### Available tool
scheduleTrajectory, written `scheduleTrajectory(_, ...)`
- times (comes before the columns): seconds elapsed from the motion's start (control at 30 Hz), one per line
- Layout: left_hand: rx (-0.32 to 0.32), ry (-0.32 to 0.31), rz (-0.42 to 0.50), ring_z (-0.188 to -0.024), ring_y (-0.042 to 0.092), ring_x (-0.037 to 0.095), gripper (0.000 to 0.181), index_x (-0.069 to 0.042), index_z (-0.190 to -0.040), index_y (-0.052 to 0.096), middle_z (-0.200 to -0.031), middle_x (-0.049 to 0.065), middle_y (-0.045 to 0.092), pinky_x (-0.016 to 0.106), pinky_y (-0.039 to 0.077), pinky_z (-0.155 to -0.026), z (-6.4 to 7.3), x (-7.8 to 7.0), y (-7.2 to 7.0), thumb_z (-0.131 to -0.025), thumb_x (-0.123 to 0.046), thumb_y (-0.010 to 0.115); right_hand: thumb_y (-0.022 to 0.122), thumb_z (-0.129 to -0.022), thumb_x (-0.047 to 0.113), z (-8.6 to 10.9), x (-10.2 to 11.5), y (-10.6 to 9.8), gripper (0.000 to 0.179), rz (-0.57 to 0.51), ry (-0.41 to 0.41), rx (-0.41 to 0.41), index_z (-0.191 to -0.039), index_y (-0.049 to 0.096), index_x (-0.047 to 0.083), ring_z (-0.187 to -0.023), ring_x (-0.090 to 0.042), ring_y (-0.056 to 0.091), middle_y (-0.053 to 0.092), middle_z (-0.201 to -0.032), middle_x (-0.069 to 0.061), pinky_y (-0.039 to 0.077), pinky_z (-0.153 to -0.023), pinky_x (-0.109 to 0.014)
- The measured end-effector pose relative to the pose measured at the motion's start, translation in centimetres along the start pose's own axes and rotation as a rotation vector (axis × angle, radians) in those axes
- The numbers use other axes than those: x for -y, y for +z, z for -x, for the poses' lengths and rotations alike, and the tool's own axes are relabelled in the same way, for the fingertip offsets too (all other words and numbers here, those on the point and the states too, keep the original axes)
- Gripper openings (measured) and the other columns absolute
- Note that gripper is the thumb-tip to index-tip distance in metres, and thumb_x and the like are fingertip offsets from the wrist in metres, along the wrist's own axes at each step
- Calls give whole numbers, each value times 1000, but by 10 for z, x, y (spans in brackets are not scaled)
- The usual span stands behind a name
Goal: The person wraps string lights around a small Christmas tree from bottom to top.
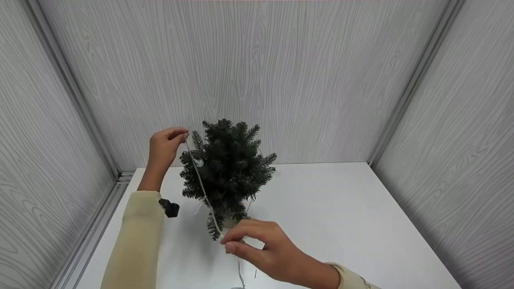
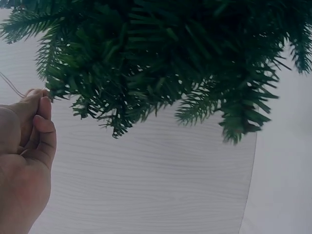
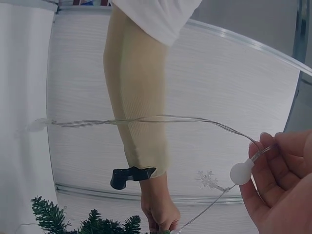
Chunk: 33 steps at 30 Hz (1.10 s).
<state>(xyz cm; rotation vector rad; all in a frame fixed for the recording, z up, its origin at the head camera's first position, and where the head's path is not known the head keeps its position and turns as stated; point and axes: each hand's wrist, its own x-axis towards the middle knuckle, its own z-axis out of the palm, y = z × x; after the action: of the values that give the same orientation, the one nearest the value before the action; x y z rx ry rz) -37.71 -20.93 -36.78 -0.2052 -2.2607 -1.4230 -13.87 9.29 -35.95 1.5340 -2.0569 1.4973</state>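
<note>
A small green artificial Christmas tree stands on the white table, its base mostly hidden. My left hand is at the tree's upper left, pinching a string of lights between thumb and fingertips. The thin wire slants down across the front of the tree to my right hand, which pinches it near the tree's foot. In the right wrist view, a round white bulb lies against the right fingers, and a clear snowflake hangs on the wire beside it. The left wrist view has the left fingertips close to the needles.
The white table extends to the right of the tree. Wood-grain panels enclose the back and both sides. More wire trails toward the table's front. A black device sits on the left wrist.
</note>
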Motion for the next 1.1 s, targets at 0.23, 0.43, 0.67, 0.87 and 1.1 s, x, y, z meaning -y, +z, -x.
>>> scheduleTrajectory(0.23,29,-38,-52,-99,66,18,24,-6,-118,73,-114,14,73,37,52,-89,1,11,5,-104,-18,58,60,-102,9,0,-7,7,15,-26,86,43,-113,69,6,-90,-13,66,72,-99,-11,58,-84,-28)
scheduleTrajectory(0.43,85,-36,-117,-107,66,30,26,-3,-121,72,-116,18,72,46,53,-92,1,17,6,-105,-15,55,59,-103,16,0,-10,8,18,-67,179,53,-113,70,7,-94,-11,67,72,-102,-10,57,-87,-29)
scheduleTrajectory(0.67,200,-50,-167,-115,64,34,29,-2,-128,68,-126,20,68,49,52,-96,1,18,5,-106,-14,54,59,-103,21,3,-15,9,20,-54,219,78,-113,71,8,-93,-7,65,72,-102,-8,57,-87,-28)
scheduleTrajectory(0.87,253,-87,-135,-118,63,34,33,-6,-136,63,-135,19,64,49,51,-96,2,19,-1,-107,-16,53,59,-104,22,8,-22,6,21,-85,252,68,-113,71,8,-96,-7,66,73,-106,-9,57,-89,-30)
scheduleTrajectory(1.1,202,-40,-98,-119,62,32,35,-8,-137,63,-132,17,65,50,50,-100,8,18,-7,-105,-22,57,59,-104,19,10,-28,-1,18,-36,261,4,-112,72,10,-92,-8,65,72,-100,-8,56,-87,-31)
